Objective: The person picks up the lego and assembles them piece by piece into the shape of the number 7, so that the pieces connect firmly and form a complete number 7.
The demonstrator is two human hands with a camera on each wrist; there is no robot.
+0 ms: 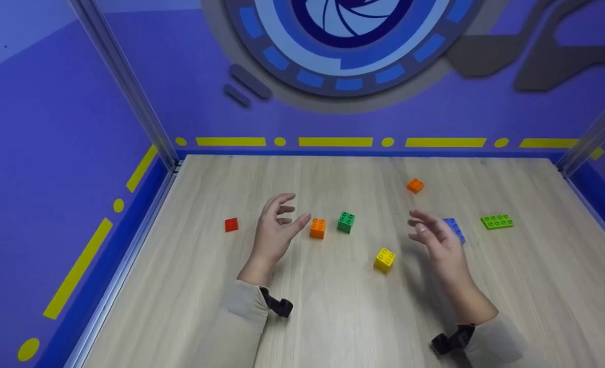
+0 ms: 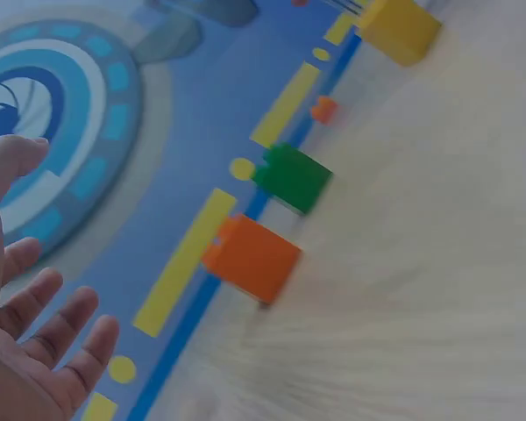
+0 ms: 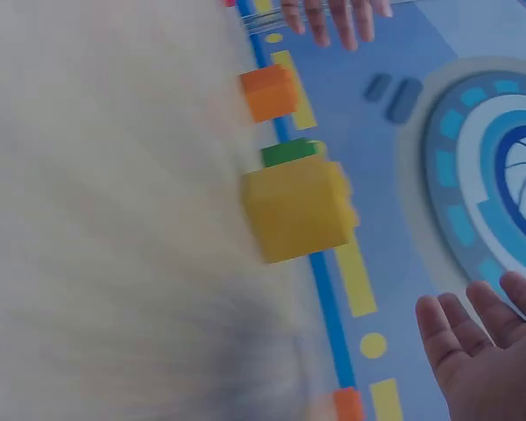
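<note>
My left hand (image 1: 274,232) hovers over the table with loosely bent fingers and holds nothing. Just right of its thumb stands an orange block (image 1: 318,228), with a green block (image 1: 346,222) beside that. My right hand (image 1: 443,248) is also raised, fingers relaxed, holding nothing; it partly covers a blue block (image 1: 454,230). Left of the right hand sits a yellow block (image 1: 384,260), which looms large in the right wrist view. The left wrist view shows the orange block (image 2: 252,260) and green block (image 2: 294,178) standing apart from the left hand (image 2: 39,351).
A flat red piece (image 1: 231,224) lies left of the left hand. A small orange block (image 1: 415,185) is farther back, and a light green long block (image 1: 497,221) lies at the right. Printed blue walls (image 1: 154,117) close off the wooden table (image 1: 333,317) at back and sides.
</note>
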